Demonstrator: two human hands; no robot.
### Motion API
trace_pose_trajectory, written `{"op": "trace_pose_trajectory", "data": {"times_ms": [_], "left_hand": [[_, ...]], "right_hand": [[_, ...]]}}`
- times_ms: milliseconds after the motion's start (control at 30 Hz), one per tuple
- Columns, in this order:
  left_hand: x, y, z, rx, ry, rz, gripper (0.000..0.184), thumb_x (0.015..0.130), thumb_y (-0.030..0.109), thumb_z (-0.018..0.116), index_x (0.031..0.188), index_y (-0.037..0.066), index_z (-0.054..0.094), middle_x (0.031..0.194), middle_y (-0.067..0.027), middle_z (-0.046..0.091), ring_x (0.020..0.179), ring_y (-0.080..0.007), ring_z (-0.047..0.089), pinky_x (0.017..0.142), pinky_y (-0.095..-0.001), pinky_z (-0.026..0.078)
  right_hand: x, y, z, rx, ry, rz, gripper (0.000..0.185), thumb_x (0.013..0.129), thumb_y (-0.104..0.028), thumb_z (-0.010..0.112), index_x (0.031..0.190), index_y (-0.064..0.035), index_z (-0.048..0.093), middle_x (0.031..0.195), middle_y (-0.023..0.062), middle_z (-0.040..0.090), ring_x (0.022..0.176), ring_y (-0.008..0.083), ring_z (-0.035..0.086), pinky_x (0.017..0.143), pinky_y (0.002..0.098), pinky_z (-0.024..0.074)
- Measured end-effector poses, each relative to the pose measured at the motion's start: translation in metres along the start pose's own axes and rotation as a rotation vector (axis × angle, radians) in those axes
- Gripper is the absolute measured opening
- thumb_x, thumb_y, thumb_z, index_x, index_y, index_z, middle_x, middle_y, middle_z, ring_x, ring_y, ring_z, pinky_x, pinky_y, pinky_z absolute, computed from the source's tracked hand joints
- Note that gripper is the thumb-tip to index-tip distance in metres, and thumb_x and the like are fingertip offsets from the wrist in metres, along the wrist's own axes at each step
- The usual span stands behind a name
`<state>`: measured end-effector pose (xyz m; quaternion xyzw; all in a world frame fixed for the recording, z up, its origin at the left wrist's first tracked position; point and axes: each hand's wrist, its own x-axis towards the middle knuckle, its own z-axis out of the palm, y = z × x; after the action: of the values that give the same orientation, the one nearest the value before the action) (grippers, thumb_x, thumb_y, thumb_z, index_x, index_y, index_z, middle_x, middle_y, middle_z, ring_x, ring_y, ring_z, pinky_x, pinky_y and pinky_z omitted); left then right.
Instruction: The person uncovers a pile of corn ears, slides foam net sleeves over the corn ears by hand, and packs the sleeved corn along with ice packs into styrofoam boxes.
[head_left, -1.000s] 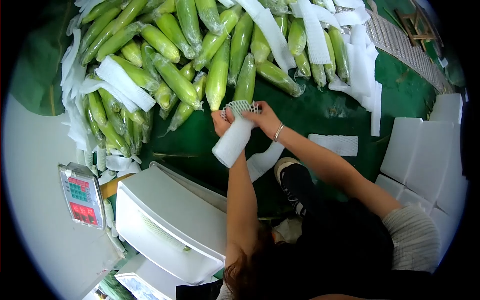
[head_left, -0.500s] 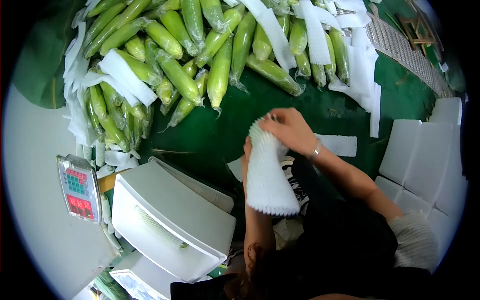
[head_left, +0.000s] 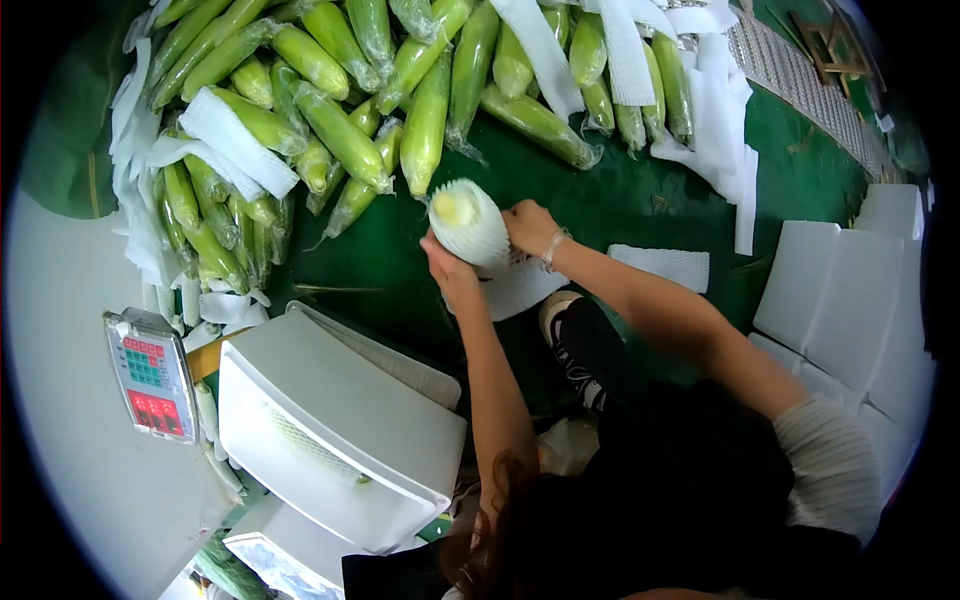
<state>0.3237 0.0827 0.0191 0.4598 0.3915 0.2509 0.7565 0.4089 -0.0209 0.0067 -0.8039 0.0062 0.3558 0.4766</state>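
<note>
A white ribbed foam net sleeve [head_left: 474,232] is held up over the green surface, its open end tilted toward me. A pale yellow-green rounded end [head_left: 452,208] shows inside it; the rest of that thing is hidden. My left hand [head_left: 455,274] is wrapped round the sleeve's lower left side. At its right side, my right hand [head_left: 532,228] is closed with curled fingers against the sleeve's edge; the fingertips are partly hidden. Just below the hands lies a white foam piece [head_left: 522,288]. Beyond them are several film-wrapped green ears of corn [head_left: 424,130].
White foam strips [head_left: 715,120] lie among the ears. A flat foam net piece [head_left: 660,267] is right of my right hand. At left stand a digital scale [head_left: 152,375] and a white bin [head_left: 335,430]. White foam boxes [head_left: 815,290] stand at right.
Both hands have moved up and left with the sleeve. Its far end has swung up to face me, showing the pale end inside. My right hand has dropped from the top to its right side.
</note>
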Motion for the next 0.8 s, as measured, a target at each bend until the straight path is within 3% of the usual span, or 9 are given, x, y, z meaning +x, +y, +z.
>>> {"op": "trace_pose_trajectory", "data": {"times_ms": [67, 167, 233, 367, 467, 567, 633, 700, 800], "left_hand": [[-0.001, 0.007, -0.017, -0.116, -0.115, -0.105, 0.044, 0.091, 0.019, 0.053, 0.128, -0.003, 0.042, 0.118, -0.0146, 0.053, 0.101, -0.0235, 0.054, 0.085, -0.0339, 0.044], [-0.014, 0.046, -0.015, 0.279, -0.168, -0.203, 0.071, 0.075, 0.024, 0.073, 0.13, -0.004, 0.037, 0.115, -0.0168, 0.054, 0.099, -0.0259, 0.054, 0.084, -0.0355, 0.044], [-0.016, 0.057, -0.026, 0.41, -0.085, -0.218, 0.074, 0.073, 0.025, 0.074, 0.13, -0.003, 0.037, 0.115, -0.0165, 0.054, 0.099, -0.0254, 0.054, 0.083, -0.0361, 0.045], [-0.024, 0.069, -0.049, 0.679, 0.054, -0.19, 0.074, 0.07, 0.028, 0.074, 0.127, -0.004, 0.039, 0.115, -0.018, 0.053, 0.099, -0.0282, 0.054, 0.082, -0.038, 0.045], [-0.013, 0.047, -0.063, 0.774, 0.061, -0.133, 0.074, 0.069, 0.031, 0.074, 0.126, -0.004, 0.04, 0.115, -0.0187, 0.054, 0.098, -0.0291, 0.055, 0.081, -0.0383, 0.045], [-0.011, 0.039, -0.06, 0.936, 0.035, -0.102, 0.076, 0.067, 0.035, 0.074, 0.125, -0.001, 0.042, 0.115, -0.0223, 0.054, 0.099, -0.0328, 0.056, 0.083, -0.0399, 0.045], [-0.026, 0.04, -0.039, 0.986, -0.056, -0.127, 0.075, 0.066, 0.037, 0.076, 0.123, 0.001, 0.043, 0.113, -0.0247, 0.054, 0.102, -0.0377, 0.054, 0.085, -0.0435, 0.044], [-0.039, 0.024, -0.024, 1.084, -0.034, -0.03, 0.074, 0.066, 0.037, 0.076, 0.122, 0.001, 0.044, 0.112, -0.0237, 0.053, 0.102, -0.0381, 0.053, 0.085, -0.0437, 0.044], [-0.048, 0.003, 0.002, 1.353, 0.077, 0.328, 0.065, 0.073, 0.029, 0.073, 0.123, 0.002, 0.043, 0.109, -0.0211, 0.052, 0.101, -0.0387, 0.05, 0.086, -0.0425, 0.041]], "right_hand": [[-0.023, 0.008, -0.002, -0.203, -0.183, -0.514, 0.042, 0.085, -0.035, 0.051, 0.093, 0.0056, 0.061, 0.083, 0.0224, 0.063, 0.077, 0.0372, 0.06, 0.071, 0.0397, 0.0479], [-0.065, 0.004, -0.009, 0.233, -0.348, -0.094, 0.05, 0.078, -0.037, 0.062, 0.108, 0.0031, 0.055, 0.094, 0.017, 0.06, 0.087, 0.0345, 0.056, 0.075, 0.0401, 0.045], [-0.077, 0.008, -0.008, -0.549, -0.044, -0.6, 0.056, 0.078, -0.033, 0.066, 0.118, 0.0009, 0.048, 0.103, 0.0158, 0.055, 0.097, 0.031, 0.051, 0.084, 0.0373, 0.0393], [-0.068, 0.004, 0.028, -0.909, -0.296, -0.993, 0.051, 0.071, -0.025, 0.069, 0.112, -0.0028, 0.05, 0.11, 0.0159, 0.052, 0.101, 0.0323, 0.052, 0.083, 0.0426, 0.0421], [-0.048, 0.02, 0.055, -0.966, -0.744, -0.984, 0.043, 0.074, -0.014, 0.064, 0.113, -0.0047, 0.051, 0.111, 0.0178, 0.051, 0.095, 0.0335, 0.058, 0.076, 0.0426, 0.0494], [-0.048, 0.001, -0.005, -1.04, -0.484, -0.669, 0.042, 0.073, -0.008, 0.059, 0.114, -0.0058, 0.049, 0.115, 0.02, 0.05, 0.091, 0.0334, 0.061, 0.072, 0.0401, 0.0526], [-0.034, -0.002, -0.087, -0.58, -0.051, -0.893, 0.059, 0.069, -0.01, 0.06, 0.125, -0.0054, 0.041, 0.114, 0.0234, 0.051, 0.086, 0.0336, 0.06, 0.073, 0.0385, 0.0508], [-0.036, -0.007, -0.146, -0.213, -0.062, -0.485, 0.067, 0.072, -0.007, 0.056, 0.135, -0.0052, 0.033, 0.096, 0.0152, 0.057, 0.081, 0.0214, 0.058, 0.072, 0.0305, 0.047], [-0.033, -0.013, -0.152, 0.416, -0.157, -0.483, 0.061, 0.074, -0.001, 0.053, 0.133, -0.0048, 0.038, 0.1, 0.0014, 0.057, 0.083, 0.0092, 0.054, 0.072, 0.024, 0.0464]]}}
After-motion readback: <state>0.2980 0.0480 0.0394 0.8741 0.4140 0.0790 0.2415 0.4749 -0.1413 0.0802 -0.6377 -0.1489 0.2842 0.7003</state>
